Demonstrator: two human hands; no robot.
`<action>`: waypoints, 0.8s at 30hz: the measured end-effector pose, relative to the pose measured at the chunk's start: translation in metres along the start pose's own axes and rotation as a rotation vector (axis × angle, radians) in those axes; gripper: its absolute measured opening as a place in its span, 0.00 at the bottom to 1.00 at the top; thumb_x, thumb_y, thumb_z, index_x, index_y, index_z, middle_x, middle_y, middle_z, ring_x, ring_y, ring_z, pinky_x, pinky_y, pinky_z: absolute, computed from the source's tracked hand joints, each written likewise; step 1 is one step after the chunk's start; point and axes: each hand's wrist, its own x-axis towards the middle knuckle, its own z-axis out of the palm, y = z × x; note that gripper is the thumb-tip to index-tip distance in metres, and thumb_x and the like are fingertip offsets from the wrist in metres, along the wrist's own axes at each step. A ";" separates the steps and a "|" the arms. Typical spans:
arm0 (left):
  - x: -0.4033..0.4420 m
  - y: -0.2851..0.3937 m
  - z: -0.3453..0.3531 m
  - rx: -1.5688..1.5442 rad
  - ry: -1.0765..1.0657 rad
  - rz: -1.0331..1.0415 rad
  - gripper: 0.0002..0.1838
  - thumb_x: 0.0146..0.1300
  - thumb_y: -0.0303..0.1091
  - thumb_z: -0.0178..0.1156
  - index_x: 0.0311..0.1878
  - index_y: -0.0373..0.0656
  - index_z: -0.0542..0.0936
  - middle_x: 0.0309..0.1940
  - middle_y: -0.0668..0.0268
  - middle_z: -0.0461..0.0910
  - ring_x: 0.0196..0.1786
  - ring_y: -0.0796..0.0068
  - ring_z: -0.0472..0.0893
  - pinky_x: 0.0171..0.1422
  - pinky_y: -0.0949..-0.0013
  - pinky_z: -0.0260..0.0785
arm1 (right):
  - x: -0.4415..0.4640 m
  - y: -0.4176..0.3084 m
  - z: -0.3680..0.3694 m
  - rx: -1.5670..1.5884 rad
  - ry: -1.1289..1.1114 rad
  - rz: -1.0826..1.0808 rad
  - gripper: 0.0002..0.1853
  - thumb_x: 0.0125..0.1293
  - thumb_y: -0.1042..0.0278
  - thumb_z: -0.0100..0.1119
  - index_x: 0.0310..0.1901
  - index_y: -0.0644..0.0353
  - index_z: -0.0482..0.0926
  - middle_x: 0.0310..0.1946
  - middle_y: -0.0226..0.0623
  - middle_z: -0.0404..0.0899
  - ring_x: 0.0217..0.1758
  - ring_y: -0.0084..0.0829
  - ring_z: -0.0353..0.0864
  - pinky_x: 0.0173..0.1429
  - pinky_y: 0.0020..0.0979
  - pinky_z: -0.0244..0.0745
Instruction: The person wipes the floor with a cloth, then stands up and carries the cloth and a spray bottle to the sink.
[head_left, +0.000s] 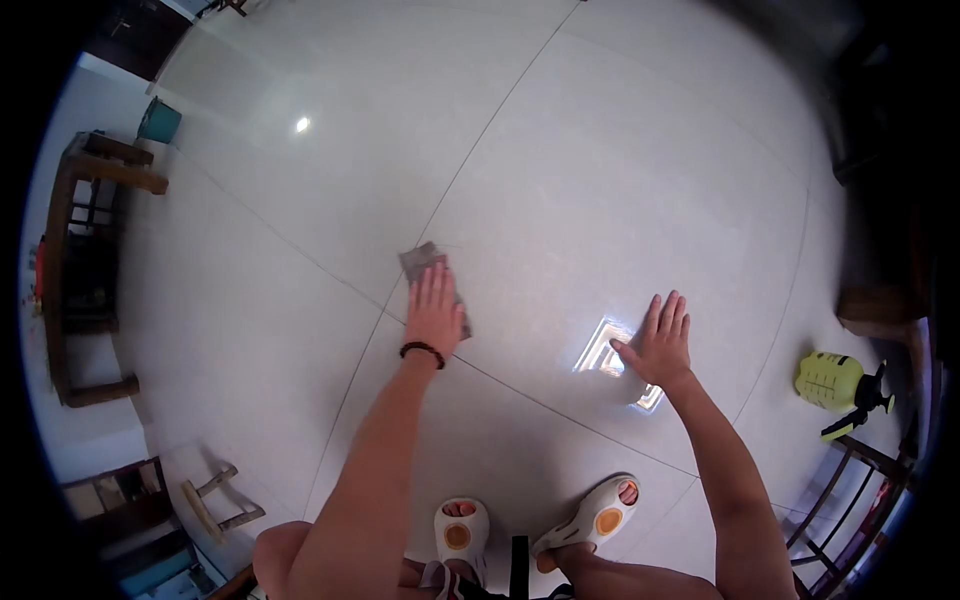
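My left hand [434, 311], with a dark band at the wrist, lies flat on a grey-brown cloth [421, 258] against the pale tiled floor [530, 220]. The cloth shows beyond the fingertips and along the right side of the hand; the rest is hidden under the palm. Its fingers are stretched out. To the right, my right hand [662, 343] rests on the bare floor with fingers spread and nothing in it. A bright light reflection lies on the tiles beside its thumb.
A yellow-green spray bottle [830, 381] lies at the right by dark furniture. Wooden furniture [62, 270] and a teal bin [160, 121] stand at the left. My feet in white slippers [461, 530] are at the bottom.
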 end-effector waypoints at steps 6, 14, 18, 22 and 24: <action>-0.007 -0.058 0.011 -0.088 0.042 -0.116 0.37 0.84 0.44 0.49 0.88 0.37 0.53 0.91 0.53 0.45 0.91 0.48 0.49 0.93 0.43 0.44 | -0.001 -0.003 0.009 0.012 0.088 0.005 0.68 0.71 0.15 0.47 0.85 0.79 0.44 0.85 0.79 0.35 0.91 0.73 0.33 0.89 0.68 0.37; -0.043 0.160 -0.019 -0.212 -0.040 0.297 0.40 0.77 0.49 0.59 0.83 0.33 0.64 0.86 0.49 0.58 0.88 0.44 0.54 0.89 0.35 0.47 | -0.003 -0.025 0.014 0.255 0.388 -0.029 0.48 0.81 0.35 0.49 0.84 0.72 0.57 0.86 0.66 0.50 0.91 0.64 0.46 0.90 0.65 0.38; -0.077 0.257 0.004 -0.289 -0.023 0.512 0.40 0.78 0.50 0.58 0.83 0.35 0.65 0.85 0.46 0.61 0.87 0.43 0.58 0.90 0.36 0.45 | -0.034 -0.054 0.010 0.378 0.376 -0.193 0.46 0.81 0.38 0.51 0.84 0.71 0.57 0.87 0.63 0.50 0.91 0.63 0.48 0.90 0.64 0.39; -0.052 0.249 0.019 -0.982 -0.111 0.523 0.41 0.76 0.48 0.62 0.84 0.36 0.64 0.86 0.44 0.57 0.88 0.40 0.56 0.90 0.37 0.47 | -0.070 -0.042 0.014 0.478 0.380 -0.152 0.45 0.81 0.42 0.54 0.84 0.71 0.57 0.87 0.62 0.51 0.90 0.63 0.49 0.91 0.60 0.41; -0.037 0.216 0.005 -0.791 0.027 0.369 0.44 0.73 0.48 0.66 0.85 0.39 0.62 0.87 0.44 0.54 0.88 0.39 0.55 0.90 0.36 0.48 | -0.080 -0.039 0.020 0.449 0.405 -0.164 0.44 0.80 0.44 0.55 0.83 0.72 0.57 0.86 0.62 0.52 0.89 0.60 0.52 0.91 0.58 0.43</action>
